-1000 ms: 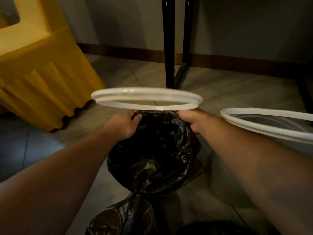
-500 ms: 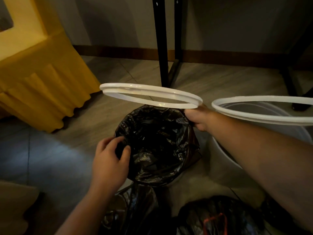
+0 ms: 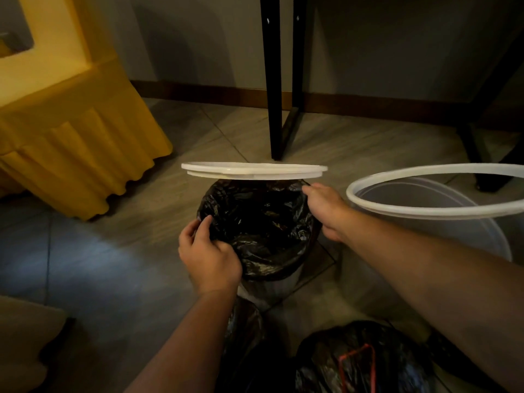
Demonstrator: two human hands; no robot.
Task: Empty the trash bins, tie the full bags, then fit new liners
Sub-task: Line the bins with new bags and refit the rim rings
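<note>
A small bin (image 3: 279, 285) stands on the floor at the centre, with a black liner (image 3: 261, 222) spread over its mouth. Its white ring lid (image 3: 252, 171) is tipped up at the far side. My left hand (image 3: 208, 256) grips the liner's near-left edge. My right hand (image 3: 326, 211) holds the liner's right edge close to the ring. A second pale bin (image 3: 465, 236) stands to the right, its white ring (image 3: 436, 191) raised and no liner visible in it. Two filled black bags (image 3: 365, 361) lie at the bottom, one with a red tie.
A yellow pleated cloth (image 3: 71, 154) covers furniture at the left. Black metal legs (image 3: 273, 80) stand behind the bin, another black frame (image 3: 487, 154) at the right. Wall and dark skirting run along the back. A beige object (image 3: 25, 344) sits bottom left.
My left hand let go of the liner's far edge, came back to the near-left rim and now grips it. My right hand slid down along the right edge. The view tilted down.
</note>
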